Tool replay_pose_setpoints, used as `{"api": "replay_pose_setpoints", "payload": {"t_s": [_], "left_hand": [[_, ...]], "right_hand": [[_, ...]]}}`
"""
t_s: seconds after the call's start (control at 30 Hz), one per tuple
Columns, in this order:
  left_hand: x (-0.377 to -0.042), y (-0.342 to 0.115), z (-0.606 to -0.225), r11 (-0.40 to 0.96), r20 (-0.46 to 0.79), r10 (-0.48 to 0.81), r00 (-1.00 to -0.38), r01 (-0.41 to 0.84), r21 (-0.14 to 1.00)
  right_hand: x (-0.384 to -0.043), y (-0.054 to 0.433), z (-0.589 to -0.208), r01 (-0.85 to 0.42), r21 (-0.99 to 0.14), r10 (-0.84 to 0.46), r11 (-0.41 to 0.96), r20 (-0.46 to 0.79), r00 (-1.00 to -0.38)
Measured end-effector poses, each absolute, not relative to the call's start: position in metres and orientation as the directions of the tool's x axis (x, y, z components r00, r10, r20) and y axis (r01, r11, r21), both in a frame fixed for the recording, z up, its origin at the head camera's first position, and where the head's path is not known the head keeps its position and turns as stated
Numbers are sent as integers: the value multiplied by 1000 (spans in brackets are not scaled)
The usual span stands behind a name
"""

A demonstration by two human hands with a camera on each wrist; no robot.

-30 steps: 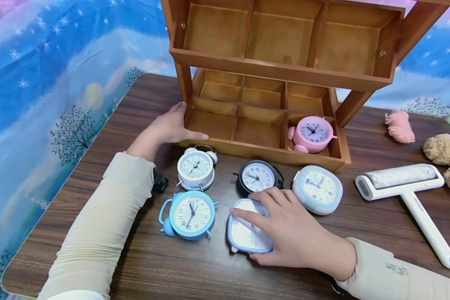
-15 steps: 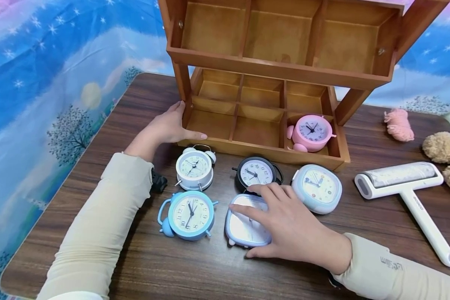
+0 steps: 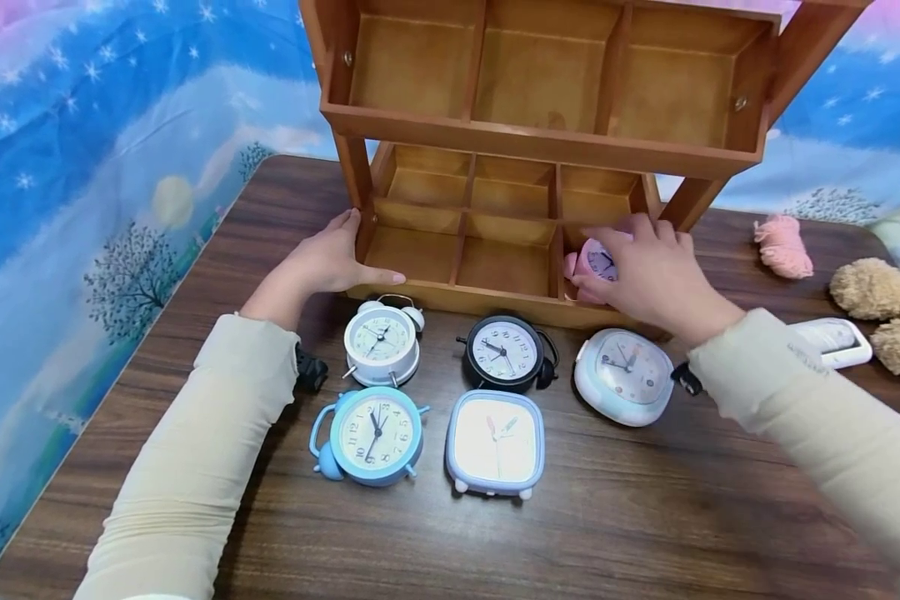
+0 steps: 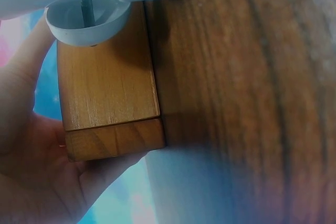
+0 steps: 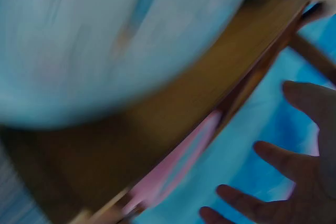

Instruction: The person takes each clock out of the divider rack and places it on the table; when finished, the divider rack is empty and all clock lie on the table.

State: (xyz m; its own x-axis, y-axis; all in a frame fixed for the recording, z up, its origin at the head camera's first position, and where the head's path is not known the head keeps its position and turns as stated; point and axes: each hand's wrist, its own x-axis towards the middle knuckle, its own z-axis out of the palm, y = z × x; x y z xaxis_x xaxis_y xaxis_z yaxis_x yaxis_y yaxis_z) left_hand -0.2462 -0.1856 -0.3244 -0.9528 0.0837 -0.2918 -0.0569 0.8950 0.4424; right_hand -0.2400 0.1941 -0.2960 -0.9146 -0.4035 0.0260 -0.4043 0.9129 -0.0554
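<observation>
My left hand [image 3: 318, 262] holds the left front corner of the wooden shelf [image 3: 495, 296], thumb along the front edge and fingers at the side. In the left wrist view, that hand wraps round the wooden corner [image 4: 113, 98]. My right hand [image 3: 656, 271] is over the pink alarm clock [image 3: 600, 261] in the front right compartment and hides part of it. Spread fingers [image 5: 278, 158] show beside the pink clock [image 5: 173, 169] in the blurred right wrist view. In front of the shelf stand a white twin-bell clock [image 3: 381, 342], a black clock [image 3: 504, 350] and a rounded blue-and-white clock [image 3: 622, 379].
Nearer me on the wooden table [image 3: 420, 550] are a blue alarm clock [image 3: 375, 433] and a squarish lavender clock [image 3: 495, 442]. A white lint roller [image 3: 832, 342], partly behind my right sleeve, pink yarn [image 3: 783, 246] and tan fluffy balls [image 3: 877, 287] lie at the right.
My right hand has left the lavender clock, which stays on the table turned slightly, and has moved up and right to the pink clock. The left hand keeps its hold on the shelf.
</observation>
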Motion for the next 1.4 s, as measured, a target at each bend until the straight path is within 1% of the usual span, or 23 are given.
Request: {"api": "replay_pose_setpoints", "payload": {"t_s": [0.1,0.2,0.5,0.63,0.73,0.87,1.0,1.13,1.23,1.3,1.4], "left_hand": [[-246,-184,-327,897,-298,89,-951,-54,440],[-247,-182,-328,900,-299,95,-949,-47,433],[-246,-181,-330,896,-301,91,-949,-54,441],[-246,-181,-331,897,-305,93,-948,-53,440],[-246,-181,-330,896,-306,95,-947,-52,440],[-246,-181,-328,896,-307,93,-947,-55,442],[-246,-182,-326,897,-305,94,-948,-52,439],[-246,-183,-322,902,-312,93,-945,-52,429],[-246,-184,-321,906,-318,91,-944,-54,420],[-246,-184,-321,907,-318,91,-944,-53,418],[-246,-185,-322,906,-315,94,-944,-50,420]], "right_hand": [[-258,203,-301,-322,-22,-323,946,-79,-943],[-265,208,-307,-294,-27,-295,956,-109,-949],[-271,210,-310,-305,12,-304,952,-53,-951],[-271,215,-307,-298,-4,-298,954,13,-954],[-265,218,-297,-296,-33,-294,955,70,-953],[-247,222,-281,-301,-68,-294,951,99,-951],[-217,227,-271,-342,-73,-332,937,120,-936],[-183,226,-269,-427,-42,-419,903,131,-898],[-157,224,-272,-502,-19,-495,865,134,-859],[-140,223,-275,-532,-6,-527,847,130,-840],[-118,222,-278,-545,30,-545,838,106,-832]]}}
